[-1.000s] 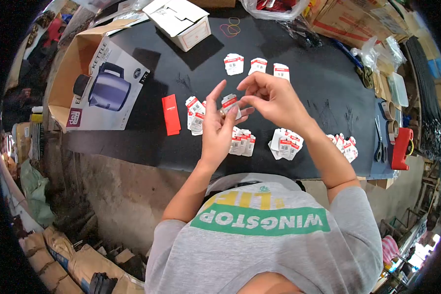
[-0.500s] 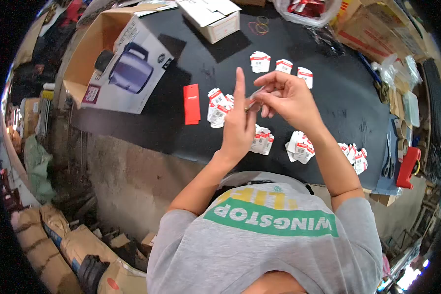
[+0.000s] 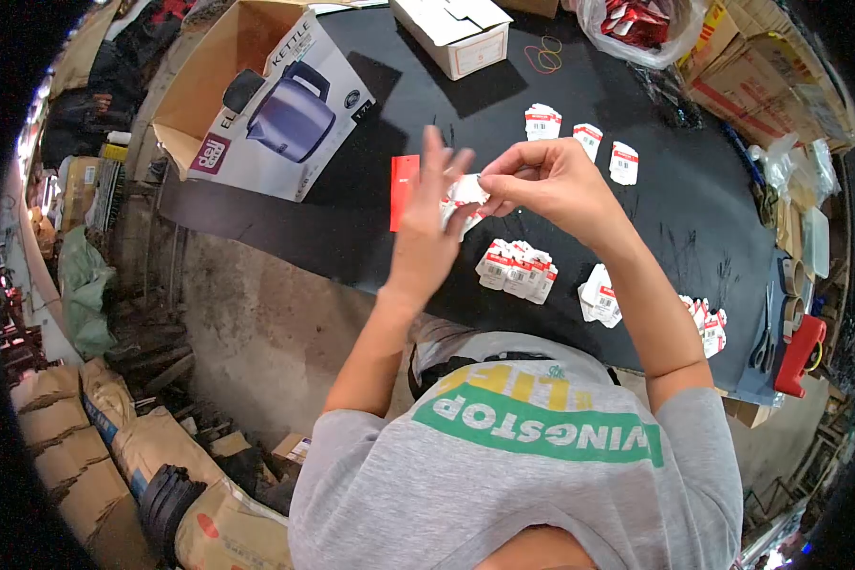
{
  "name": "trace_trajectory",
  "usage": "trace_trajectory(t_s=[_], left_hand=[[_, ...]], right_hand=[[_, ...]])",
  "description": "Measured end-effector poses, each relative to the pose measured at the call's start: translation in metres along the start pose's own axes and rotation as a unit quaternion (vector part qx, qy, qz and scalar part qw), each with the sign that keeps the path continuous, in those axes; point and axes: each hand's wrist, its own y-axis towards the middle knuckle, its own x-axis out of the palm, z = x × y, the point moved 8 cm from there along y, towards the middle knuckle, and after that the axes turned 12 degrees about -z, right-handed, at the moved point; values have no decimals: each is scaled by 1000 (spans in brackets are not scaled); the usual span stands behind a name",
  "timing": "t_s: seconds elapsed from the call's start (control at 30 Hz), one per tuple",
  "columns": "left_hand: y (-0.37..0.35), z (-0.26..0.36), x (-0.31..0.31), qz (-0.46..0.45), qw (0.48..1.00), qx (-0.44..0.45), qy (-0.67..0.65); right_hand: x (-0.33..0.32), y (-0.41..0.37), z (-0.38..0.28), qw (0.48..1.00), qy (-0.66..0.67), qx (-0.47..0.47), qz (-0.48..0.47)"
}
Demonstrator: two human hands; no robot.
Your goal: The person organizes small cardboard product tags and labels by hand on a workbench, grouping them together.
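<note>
Two bare hands are raised over the black table (image 3: 670,223), with tag handling apparently in progress. A white tag (image 3: 469,189) is pinched at its edge between thumb and fingertips of the right hand (image 3: 565,195), just beside the left hand; the grip is closed at the tips, and the other fingers are loosely curled. The left hand (image 3: 423,249) is motion-blurred: fingers look extended and partly spread, but whether anything is held cannot be told. Whether the white tag is one card or several is also unclear.

Red-and-white tags are partly hidden behind the hands. On the near side, a fanned tag cluster (image 3: 515,271), a second cluster (image 3: 600,296) and a third cluster (image 3: 708,328) are laid out; beyond the hands, three small tag stacks (image 3: 542,123) are set apart from one another. Red cards (image 3: 404,190) are placed just beside the left hand, partly covered by it. Black strings (image 3: 722,271) are spread above the third cluster.

As a judgement, the present step is one of fine fingertip handling. From this pose, a light, steady pinch is called for, with the left fingers kept clear of the thin card's edge so that it is not bent or dropped.
</note>
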Motion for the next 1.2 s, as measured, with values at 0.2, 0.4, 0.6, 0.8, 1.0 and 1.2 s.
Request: trace_trajectory(t_s=[0.2, 0.4, 0.6, 0.8, 1.0, 1.2], left_hand=[[-30, -93, -57, 97, 951, -228, 184], [-21, -119, -41, 40, 933, -225, 279], [-17, -129, -40, 18, 936, -275, 220], [-16, -101, -24, 83, 972, -152, 156], [-34, -153, -30, 64, 949, -184, -248], [-34, -139, -31, 46, 786, -178, -590]], right_hand=[[-16, -13, -27, 992, -6, -111, 66], [-5, -33, -28, 973, -146, -126, 126], [26, -71, -45, 925, -231, -235, 187], [43, -129, -58, 875, -339, -251, 237], [28, -196, -78, 805, -392, -251, 368], [4, -241, -72, 783, -341, -236, 463]])
